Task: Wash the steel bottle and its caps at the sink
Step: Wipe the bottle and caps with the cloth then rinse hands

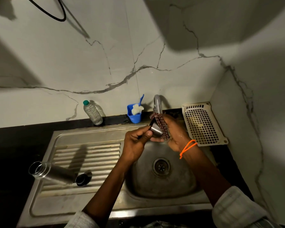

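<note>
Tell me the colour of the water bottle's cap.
Green cap, clearest in the head view.

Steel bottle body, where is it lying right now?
In the head view the steel bottle lies on its side on the ridged drainboard, left of the sink basin, open mouth pointing left, with a black cap just to its right.

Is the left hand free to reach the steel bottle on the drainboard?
Probably not yet: the left hand holds the steel cap. The path to the bottle looks unobstructed.
</note>
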